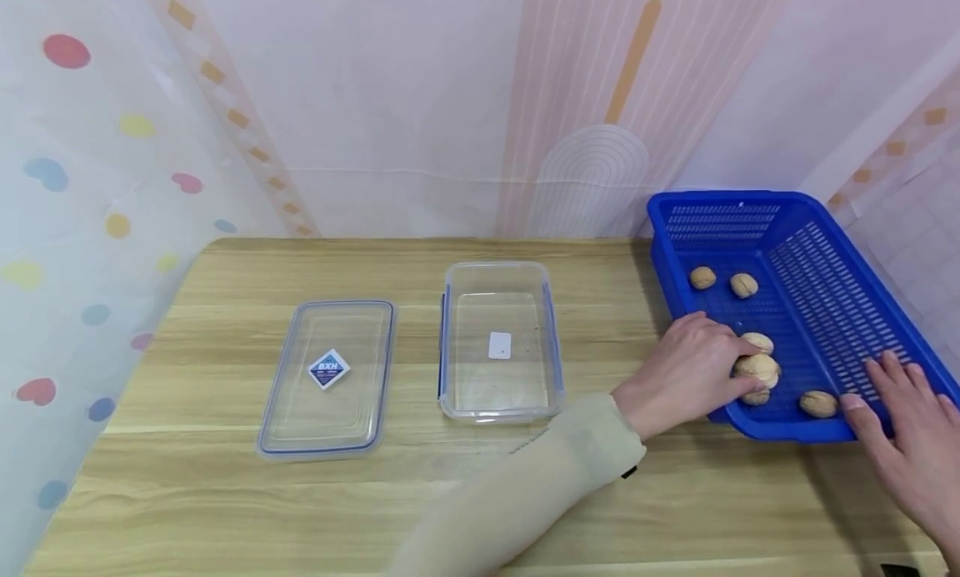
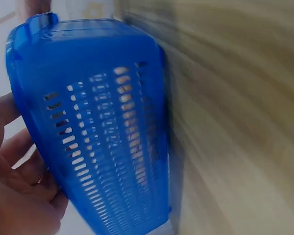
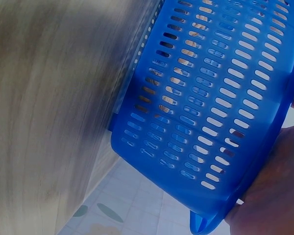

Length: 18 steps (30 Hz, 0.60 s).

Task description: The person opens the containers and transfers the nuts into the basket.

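Note:
My left hand (image 1: 686,373) reaches over the near left side of a blue plastic basket (image 1: 780,431). Between its thumb and fingers it pinches a walnut (image 1: 759,367), with another walnut (image 1: 756,342) just behind and one (image 1: 756,396) in front. A single walnut (image 1: 818,403) lies near the front wall. Two more, a left one (image 1: 702,278) and a right one (image 1: 744,285), sit towards the back. My right hand (image 1: 915,444) rests on the basket's front right corner, fingers spread over the side. In both wrist views the slotted basket wall (image 2: 88,54) hides most of the walnuts.
A clear rectangular container (image 1: 498,410) without its lid stands mid-table, a small white label (image 1: 499,345) on its bottom. Left of it lies a clear lid (image 1: 322,418) with a blue seal and a BXH sticker (image 1: 328,368). A patterned curtain (image 1: 405,102) hangs behind the wooden table (image 1: 225,502).

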Available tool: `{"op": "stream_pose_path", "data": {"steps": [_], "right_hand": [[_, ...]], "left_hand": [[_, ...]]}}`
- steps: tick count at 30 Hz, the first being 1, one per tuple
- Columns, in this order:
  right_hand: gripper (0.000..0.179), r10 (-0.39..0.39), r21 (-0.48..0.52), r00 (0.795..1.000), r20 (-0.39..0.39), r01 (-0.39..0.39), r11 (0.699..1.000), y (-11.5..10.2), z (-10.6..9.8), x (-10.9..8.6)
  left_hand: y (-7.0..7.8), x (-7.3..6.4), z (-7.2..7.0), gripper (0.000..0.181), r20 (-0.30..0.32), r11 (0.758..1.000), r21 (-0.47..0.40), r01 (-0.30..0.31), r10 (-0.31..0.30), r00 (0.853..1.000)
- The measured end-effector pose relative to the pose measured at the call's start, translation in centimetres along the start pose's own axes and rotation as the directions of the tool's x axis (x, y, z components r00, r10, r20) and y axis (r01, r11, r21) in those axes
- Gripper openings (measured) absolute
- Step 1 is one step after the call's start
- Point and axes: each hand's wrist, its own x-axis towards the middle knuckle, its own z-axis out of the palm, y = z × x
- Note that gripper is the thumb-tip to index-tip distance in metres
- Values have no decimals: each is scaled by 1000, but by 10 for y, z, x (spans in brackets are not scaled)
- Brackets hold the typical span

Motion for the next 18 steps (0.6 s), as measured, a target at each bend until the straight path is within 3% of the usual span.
{"op": "stream_pose_path", "data": {"steps": [7,12,18], "right_hand": [[69,-6,-7,1000,9,6,1000,0,3,-1],[68,-8,-8,1000,11,8,1000,0,2,-1],[69,-6,-16,1000,10,7,1000,0,1,-1]], "left_hand": [[6,5,5,36,79,990,56,127,-131,988],[7,5,8,32,81,989,83,124,-131,988],[8,-1,6,42,67,994,-28,102,-100,993]]}}
